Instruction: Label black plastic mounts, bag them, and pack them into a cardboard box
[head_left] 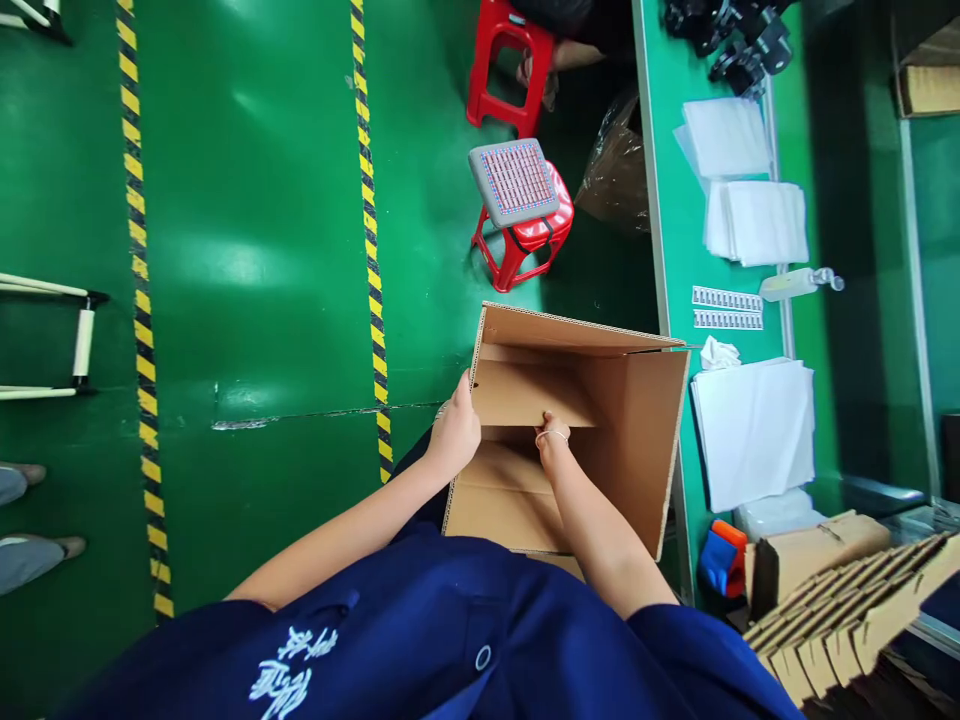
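A brown cardboard box (645, 440) stands right in front of my body, its top open toward me. My left hand (455, 432) grips the box's left edge, fingers curled over the rim. Inside the box, my right hand (553, 432) closes on the edge of an inner cardboard flap (525, 392); the fingertips are partly hidden under it. Below that flap the inside is dark, and the bottom is hard to make out.
A green workbench (679, 230) on the right bears stacked white sheets (754, 430), label strips (727, 309), a tape dispenser (724, 560) and a cardboard divider stack (847, 610). Red stools (536, 235) stand ahead; a seated person's hand (551, 80) shows there. Striped tape (367, 220) marks the floor.
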